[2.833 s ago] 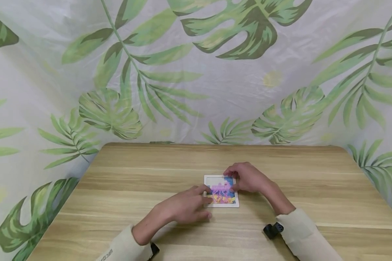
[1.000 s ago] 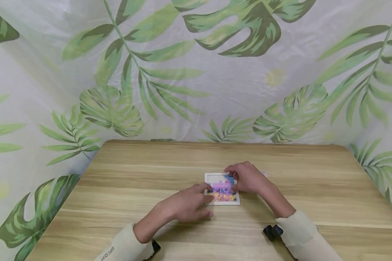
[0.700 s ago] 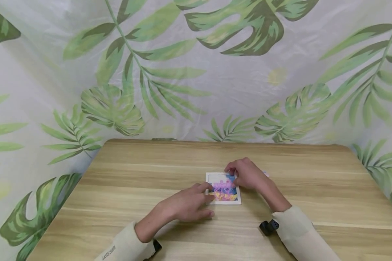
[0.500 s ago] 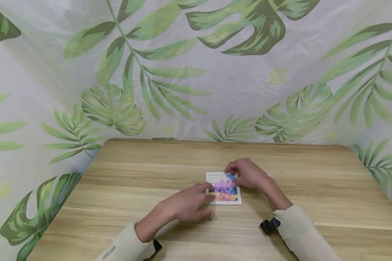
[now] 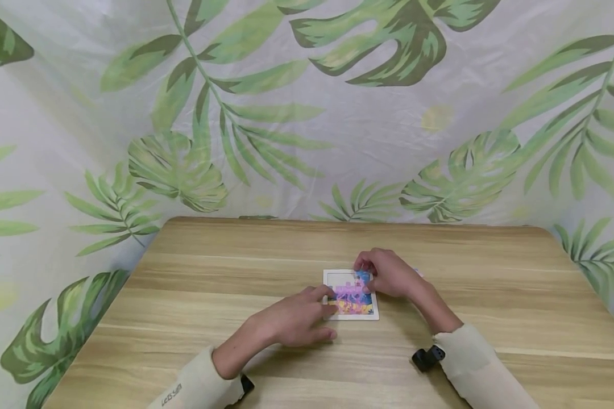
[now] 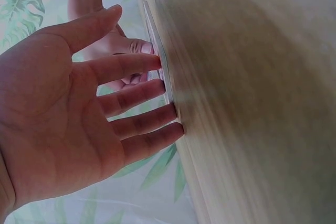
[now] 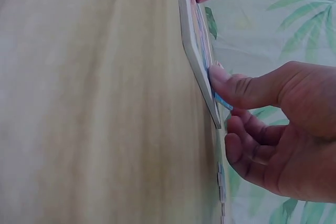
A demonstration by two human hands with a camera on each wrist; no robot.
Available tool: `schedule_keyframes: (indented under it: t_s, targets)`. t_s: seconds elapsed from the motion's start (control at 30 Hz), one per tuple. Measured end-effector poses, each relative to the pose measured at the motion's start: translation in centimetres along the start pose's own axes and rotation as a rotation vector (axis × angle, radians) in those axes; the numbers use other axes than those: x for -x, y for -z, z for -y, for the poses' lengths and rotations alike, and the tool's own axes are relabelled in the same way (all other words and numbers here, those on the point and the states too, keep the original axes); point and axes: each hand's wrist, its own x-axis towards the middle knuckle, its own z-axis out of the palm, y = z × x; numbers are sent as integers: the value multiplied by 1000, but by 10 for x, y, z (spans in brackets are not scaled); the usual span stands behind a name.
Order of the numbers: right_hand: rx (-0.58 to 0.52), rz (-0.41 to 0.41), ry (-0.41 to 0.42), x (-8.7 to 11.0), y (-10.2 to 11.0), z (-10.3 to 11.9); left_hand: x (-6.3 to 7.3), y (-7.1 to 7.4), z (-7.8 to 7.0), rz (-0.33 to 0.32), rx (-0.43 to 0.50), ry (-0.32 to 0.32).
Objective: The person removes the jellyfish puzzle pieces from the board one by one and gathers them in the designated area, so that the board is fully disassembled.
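A small jigsaw puzzle in a white frame tray [image 5: 351, 317] lies on the table, its pink, purple and yellow picture partly filled in and its upper left bare. My right hand [image 5: 391, 274] is at the tray's upper right corner, pinching a blue puzzle piece [image 7: 224, 101] between thumb and fingers. That piece stands tilted up from the tray in the right wrist view. My left hand [image 5: 299, 319] rests its fingertips on the tray's left side, fingers spread and nearly straight, as the left wrist view shows, with the thumb held apart.
Several loose puzzle pieces [image 7: 221, 182] lie on the wooden table [image 5: 225, 272] beyond the tray, mostly hidden behind my right hand in the head view. A leaf-patterned cloth [image 5: 266, 113] hangs behind the table's back edge.
The blue piece has shifted slightly to the right within my right hand's pinch. That hand has moved only a little at the corner. My left hand stays in place on the tray.
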Motion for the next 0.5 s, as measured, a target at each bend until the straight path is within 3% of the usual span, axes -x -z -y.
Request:
schedule_keyframes:
  t_s: [0.23,0.5]
  targets:
    - [33,-12,16,5,3,-1,-1,0,-1,1,2,2]
    - [-10,-48,48,10,10,-2,-1,0,0,-1,17,6]
